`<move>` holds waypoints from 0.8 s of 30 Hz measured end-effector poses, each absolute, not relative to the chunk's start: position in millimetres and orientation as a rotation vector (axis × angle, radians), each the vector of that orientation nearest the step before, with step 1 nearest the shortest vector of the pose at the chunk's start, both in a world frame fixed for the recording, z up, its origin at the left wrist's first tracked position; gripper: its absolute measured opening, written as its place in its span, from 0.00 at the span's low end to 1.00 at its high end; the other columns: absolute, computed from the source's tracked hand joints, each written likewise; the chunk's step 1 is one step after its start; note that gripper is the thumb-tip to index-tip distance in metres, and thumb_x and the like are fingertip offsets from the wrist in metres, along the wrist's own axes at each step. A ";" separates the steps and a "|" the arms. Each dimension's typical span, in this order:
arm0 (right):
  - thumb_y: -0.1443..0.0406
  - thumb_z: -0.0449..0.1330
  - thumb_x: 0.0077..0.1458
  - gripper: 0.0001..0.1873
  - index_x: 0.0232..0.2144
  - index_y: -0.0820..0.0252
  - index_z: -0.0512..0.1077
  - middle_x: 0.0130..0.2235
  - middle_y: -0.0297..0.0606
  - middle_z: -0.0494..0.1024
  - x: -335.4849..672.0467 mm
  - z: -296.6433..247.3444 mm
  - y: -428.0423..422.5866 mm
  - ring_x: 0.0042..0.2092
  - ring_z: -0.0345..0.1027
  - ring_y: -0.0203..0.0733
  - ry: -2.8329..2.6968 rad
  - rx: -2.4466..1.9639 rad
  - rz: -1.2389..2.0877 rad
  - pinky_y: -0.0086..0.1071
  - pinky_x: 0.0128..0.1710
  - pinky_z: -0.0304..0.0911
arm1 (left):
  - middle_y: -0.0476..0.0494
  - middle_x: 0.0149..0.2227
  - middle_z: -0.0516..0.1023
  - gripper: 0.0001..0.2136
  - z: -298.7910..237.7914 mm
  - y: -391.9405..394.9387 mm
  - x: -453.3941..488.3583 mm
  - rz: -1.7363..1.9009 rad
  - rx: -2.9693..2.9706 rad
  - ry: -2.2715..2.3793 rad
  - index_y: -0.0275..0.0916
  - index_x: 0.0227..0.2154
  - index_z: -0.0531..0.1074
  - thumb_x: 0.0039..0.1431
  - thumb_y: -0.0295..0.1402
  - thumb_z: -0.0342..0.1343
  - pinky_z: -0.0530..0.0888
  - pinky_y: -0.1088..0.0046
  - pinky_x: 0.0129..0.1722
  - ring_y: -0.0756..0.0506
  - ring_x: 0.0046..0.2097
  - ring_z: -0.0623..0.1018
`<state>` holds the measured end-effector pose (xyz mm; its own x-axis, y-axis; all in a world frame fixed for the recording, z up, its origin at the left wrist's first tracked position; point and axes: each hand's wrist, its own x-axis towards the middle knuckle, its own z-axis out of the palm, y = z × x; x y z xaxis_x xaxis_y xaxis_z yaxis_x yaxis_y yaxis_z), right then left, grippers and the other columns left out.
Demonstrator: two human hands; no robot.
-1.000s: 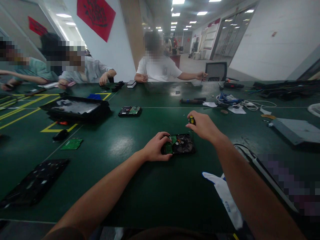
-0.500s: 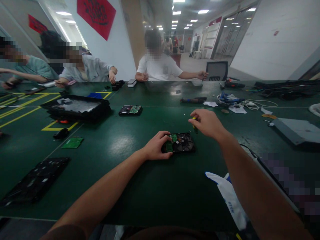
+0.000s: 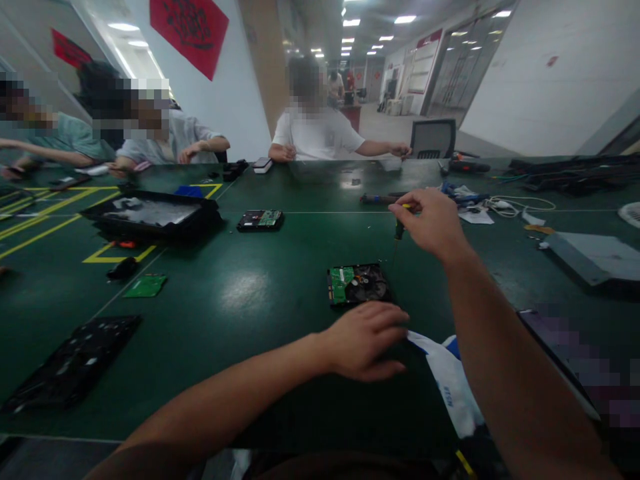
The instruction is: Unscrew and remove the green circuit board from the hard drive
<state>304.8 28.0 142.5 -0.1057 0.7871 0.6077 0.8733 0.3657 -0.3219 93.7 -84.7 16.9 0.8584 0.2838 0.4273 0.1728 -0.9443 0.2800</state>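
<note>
A hard drive lies on the green table with its green circuit board facing up. Just in front of its near edge is my left hand, holding nothing, fingers apart and pointing right. Beside the fingertips lies a white and blue glove. My right hand grips a screwdriver by its dark and yellow handle, up beyond the drive's right end. The thin shaft points down toward the table, apart from the drive. A few tiny screws rest by the drive's far right corner.
Farther left stand a second hard drive and a black tray. A loose green circuit board and a black plastic panel lie at left. On the right are a grey metal box and cables. Several people sit across the table.
My left hand has let go of the hard drive and moved right and nearer me, toward the glove. My right hand has lifted the screwdriver up and slightly right.
</note>
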 end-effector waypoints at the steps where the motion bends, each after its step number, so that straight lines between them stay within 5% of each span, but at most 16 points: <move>1: 0.55 0.62 0.62 0.12 0.37 0.56 0.78 0.39 0.45 0.78 304.7 143.9 27.6 0.44 0.71 0.52 -1.898 -1.444 -0.164 0.45 0.47 0.65 | 0.31 0.67 0.67 0.28 14.9 -96.5 108.4 0.659 2.802 0.204 0.37 0.61 0.67 0.67 0.52 0.53 0.66 0.53 0.67 0.34 0.68 0.66; 10: 0.57 0.63 0.59 0.10 0.38 0.57 0.78 0.36 0.40 0.81 287.2 157.8 19.2 0.38 0.76 0.47 -1.973 -1.353 0.082 0.40 0.39 0.68 | 0.30 0.65 0.69 0.35 10.3 -125.4 139.0 0.600 2.881 0.040 0.35 0.58 0.72 0.62 0.61 0.53 0.66 0.58 0.66 0.33 0.68 0.67; 15: 0.64 0.64 0.54 0.09 0.39 0.57 0.78 0.39 0.40 0.82 265.9 160.5 10.4 0.42 0.75 0.48 -2.096 -1.359 0.105 0.40 0.43 0.67 | 0.29 0.64 0.68 0.38 8.9 -126.6 139.1 0.583 2.812 0.083 0.36 0.60 0.70 0.59 0.64 0.54 0.72 0.59 0.61 0.33 0.62 0.72; 24: 0.61 0.60 0.60 0.09 0.37 0.57 0.78 0.36 0.39 0.80 259.9 157.1 -0.4 0.38 0.71 0.44 -2.169 -1.254 0.127 0.36 0.39 0.62 | 0.30 0.57 0.74 0.28 1.7 -111.7 121.3 0.702 2.846 0.213 0.33 0.55 0.71 0.67 0.54 0.52 0.71 0.57 0.62 0.34 0.59 0.75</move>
<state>259.9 -0.4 157.1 -0.3547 0.8106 0.4658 0.7506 0.5440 -0.3750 121.3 -111.7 1.7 0.8765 0.1871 0.4435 0.0910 -0.9692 0.2289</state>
